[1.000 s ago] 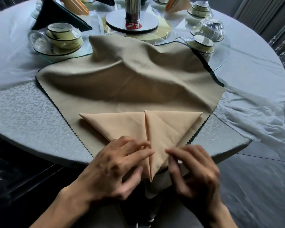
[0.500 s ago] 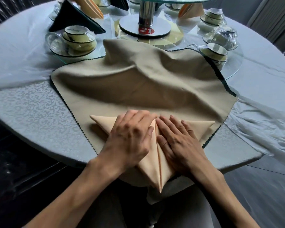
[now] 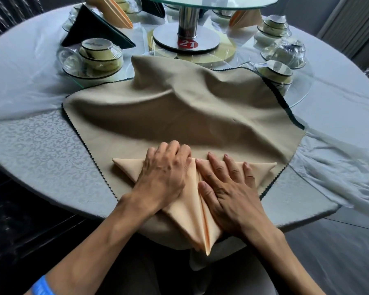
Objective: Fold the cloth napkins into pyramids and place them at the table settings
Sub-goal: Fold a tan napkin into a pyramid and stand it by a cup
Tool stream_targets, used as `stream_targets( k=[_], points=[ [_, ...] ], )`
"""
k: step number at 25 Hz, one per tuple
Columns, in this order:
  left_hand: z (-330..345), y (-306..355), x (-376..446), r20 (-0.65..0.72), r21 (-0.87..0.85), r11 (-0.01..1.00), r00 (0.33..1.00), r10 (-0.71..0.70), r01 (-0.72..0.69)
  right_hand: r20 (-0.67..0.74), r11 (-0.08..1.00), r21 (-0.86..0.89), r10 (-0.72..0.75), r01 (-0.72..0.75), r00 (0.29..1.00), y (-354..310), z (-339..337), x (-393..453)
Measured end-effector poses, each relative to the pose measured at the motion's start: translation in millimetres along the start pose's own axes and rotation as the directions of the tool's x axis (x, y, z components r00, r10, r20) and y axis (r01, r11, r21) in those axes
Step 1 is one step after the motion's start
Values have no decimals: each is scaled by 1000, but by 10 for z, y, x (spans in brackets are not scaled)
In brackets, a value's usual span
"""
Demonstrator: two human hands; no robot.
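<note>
A peach napkin [image 3: 192, 211], folded into a downward-pointing triangle with a centre seam, lies at the near edge of the round table [image 3: 41, 150], on top of a larger tan cloth [image 3: 179, 116] with a dark scalloped edge; its tip hangs just past the table edge. The left hand [image 3: 164, 177] lies palm down on the napkin's left half, its fingers bent at the knuckles and pressing, not gripping. The right hand [image 3: 228, 188] lies flat on the right half, fingers straight and spread, thumb along the seam. The two hands nearly touch at the seam. Farther back stand wrapped cup sets [image 3: 98, 58], a dark folded napkin [image 3: 90, 28] and an orange one [image 3: 115, 11] (both already standing as pyramids), and a glass turntable's metal post [image 3: 188, 20] on a base marked 21.
</note>
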State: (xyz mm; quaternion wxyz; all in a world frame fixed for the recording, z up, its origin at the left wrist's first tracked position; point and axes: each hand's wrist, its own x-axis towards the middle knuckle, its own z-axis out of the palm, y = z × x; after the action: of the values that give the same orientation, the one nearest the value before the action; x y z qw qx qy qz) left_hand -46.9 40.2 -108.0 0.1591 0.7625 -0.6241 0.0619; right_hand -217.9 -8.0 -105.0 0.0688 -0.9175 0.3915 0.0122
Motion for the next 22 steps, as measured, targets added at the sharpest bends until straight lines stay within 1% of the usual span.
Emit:
stream_targets(
  k=[1,2,3,4,6,7,8,9,11,16,18,19,20,22],
  points=[
    [-24,-17,0,40,-22,999,999,33,-32,-17,1000,4,2,-2,1000,-3,14,9],
    [-73,-30,22,103,-85,994,991,80,-72,-41,1000,26,6,-5,999,-4,21,9],
    [-125,-52,77,191,-191,976,972,138,-101,-74,998,66,10,-5,997,-2,26,7],
    [-189,-73,161,297,-315,944,934,197,-99,-106,993,115,11,1,994,13,39,-2],
    [-304,-98,386,468,-518,855,833,295,-12,-161,975,220,11,25,987,56,56,-15],
    [-330,-104,487,505,-583,812,798,328,35,-206,965,259,11,44,978,80,70,-23],
    [-342,-103,554,519,-631,773,780,349,74,-265,957,282,15,63,964,100,83,-31],
    [-337,-109,589,518,-659,745,777,356,98,-320,952,294,19,80,947,116,93,-37],
    [-313,-137,591,513,-685,719,780,358,120,-384,947,303,21,104,923,133,113,-53],
    [-368,-198,553,544,-731,648,757,363,214,-426,921,379,84,94,901,116,56,-96],
    [-531,-157,509,514,-780,578,771,376,238,-473,929,367,145,45,869,41,-85,-220],
    [-641,-126,482,472,-818,526,796,379,235,-462,912,409,176,33,869,-32,-228,-327],
    [-778,-83,442,413,-858,469,826,385,210,-413,870,491,195,37,890,-115,-399,-435],
    [-1135,64,309,258,-924,370,866,429,92,-292,758,647,154,77,944,-266,-733,-627]
  ],
)
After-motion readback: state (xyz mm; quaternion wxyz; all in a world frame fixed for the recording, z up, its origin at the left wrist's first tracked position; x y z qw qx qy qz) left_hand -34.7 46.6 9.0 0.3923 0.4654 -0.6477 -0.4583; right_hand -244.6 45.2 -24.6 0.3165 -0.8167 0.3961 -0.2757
